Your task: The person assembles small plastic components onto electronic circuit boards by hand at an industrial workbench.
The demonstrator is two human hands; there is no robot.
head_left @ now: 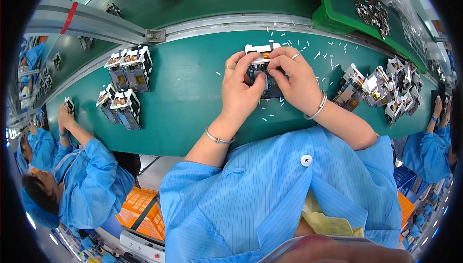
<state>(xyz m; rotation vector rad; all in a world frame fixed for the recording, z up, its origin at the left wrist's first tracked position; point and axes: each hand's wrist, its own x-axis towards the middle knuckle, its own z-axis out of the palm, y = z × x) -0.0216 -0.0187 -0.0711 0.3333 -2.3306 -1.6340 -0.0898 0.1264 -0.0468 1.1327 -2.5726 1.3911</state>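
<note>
Your left hand grips the circuit board assembly; whether your right hand pinches anything is impossible to tell; steady it and work lightly.

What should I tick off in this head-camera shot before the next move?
1. Board in front of the person: ok, flat on the green table.
2. Left hand at the board: ok.
3. Right hand at the board: ok, its fingertips close to the left thumb.
4. Small part between the fingertips: cannot tell, too small and partly hidden.
5. Surface around the board free of scraps: not ok, white strips lie scattered.
6. Other boards apart from this one: ok, grouped left and right.
</note>
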